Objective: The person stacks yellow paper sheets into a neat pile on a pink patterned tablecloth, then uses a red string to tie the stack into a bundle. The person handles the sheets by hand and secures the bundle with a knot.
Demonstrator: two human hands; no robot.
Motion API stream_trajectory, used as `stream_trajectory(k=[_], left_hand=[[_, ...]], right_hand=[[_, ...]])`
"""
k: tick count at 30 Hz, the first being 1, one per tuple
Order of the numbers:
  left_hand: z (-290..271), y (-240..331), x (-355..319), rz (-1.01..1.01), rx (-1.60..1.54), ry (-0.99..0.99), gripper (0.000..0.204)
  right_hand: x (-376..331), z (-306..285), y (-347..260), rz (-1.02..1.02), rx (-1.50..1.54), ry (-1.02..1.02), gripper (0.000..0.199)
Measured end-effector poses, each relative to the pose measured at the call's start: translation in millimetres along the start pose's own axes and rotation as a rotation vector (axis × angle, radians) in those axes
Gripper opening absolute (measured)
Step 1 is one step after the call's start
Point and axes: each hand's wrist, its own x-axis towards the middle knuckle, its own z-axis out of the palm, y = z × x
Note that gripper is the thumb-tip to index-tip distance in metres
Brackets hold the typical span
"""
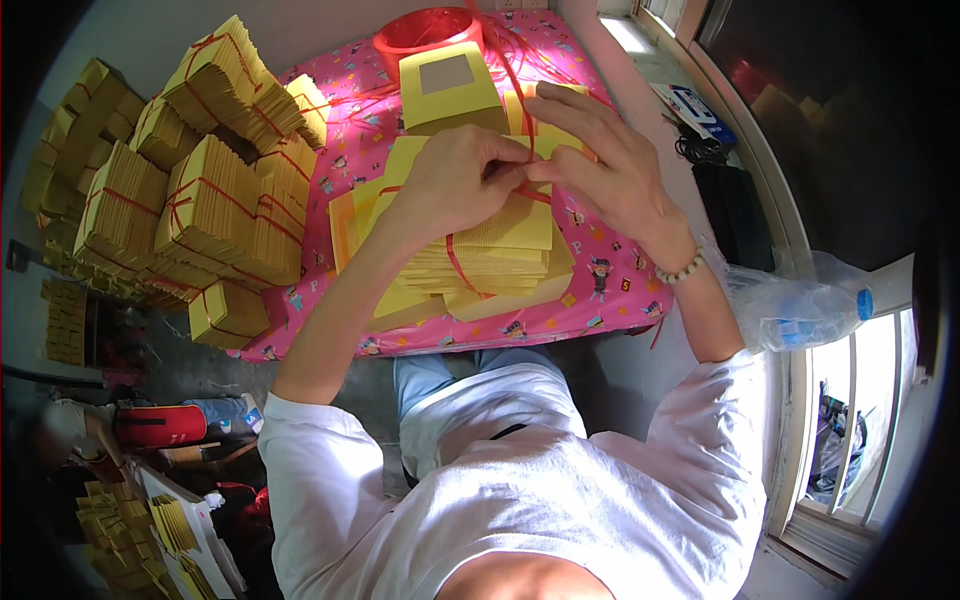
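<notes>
In front of me on the table lies a stack of flat yellow cardboard pieces (510, 240). Red string (458, 262) wraps around this stack. My left hand (455, 175) is closed over the stack, its fingertips pinching the string. Opposite it, my right hand (610, 165) pinches the string between thumb and forefinger, its other fingers stretched upward. The two sets of fingertips nearly meet; the exact crossing of the string between them is partly hidden. A strand runs up from there toward a red plastic basin (425, 32). A yellow box with a grey panel (447, 80) stands behind the stack.
Tied bundles of yellow cardboard (210, 205) are piled high at the left. A pink patterned cloth (600, 265) covers the table. Along the right wall are a black cable (698, 150) and a clear plastic bag with a blue-capped bottle (815, 310), beside a window.
</notes>
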Motion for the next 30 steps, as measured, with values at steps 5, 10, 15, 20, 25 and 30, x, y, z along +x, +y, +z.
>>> stream_trajectory(k=[5, 10, 15, 20, 25, 30], left_hand=[[1.6, 0.1, 0.1, -0.004, 0.135, 0.017, 0.020], [-3.1, 1.8, 0.5, -0.027, 0.066, -0.077, 0.017], [-6.7, -7.1, 0.4, -0.106, -0.145, -0.188, 0.018], [-6.8, -14.6, 0.4, -0.145, -0.301, -0.159, 0.029], [-16.0, -19.3, -0.9, -0.185, -0.542, -0.151, 0.024], [-21.3, -18.8, -0.6, -0.193, -0.697, -0.197, 0.016]], right_hand=[[6.1, 13.7, 12.3, -0.076, -0.022, 0.001, 0.015], [-4.8, 16.2, 15.7, 0.074, -0.023, -0.054, 0.014], [3.6, 25.5, 11.1, 0.175, 0.025, 0.132, 0.014], [12.9, 22.4, 6.0, 0.373, 0.206, 0.047, 0.017], [8.9, 3.7, -6.5, 0.520, 0.395, -0.128, 0.021], [-12.5, 2.0, -24.4, 0.613, 0.576, -0.210, 0.013]])
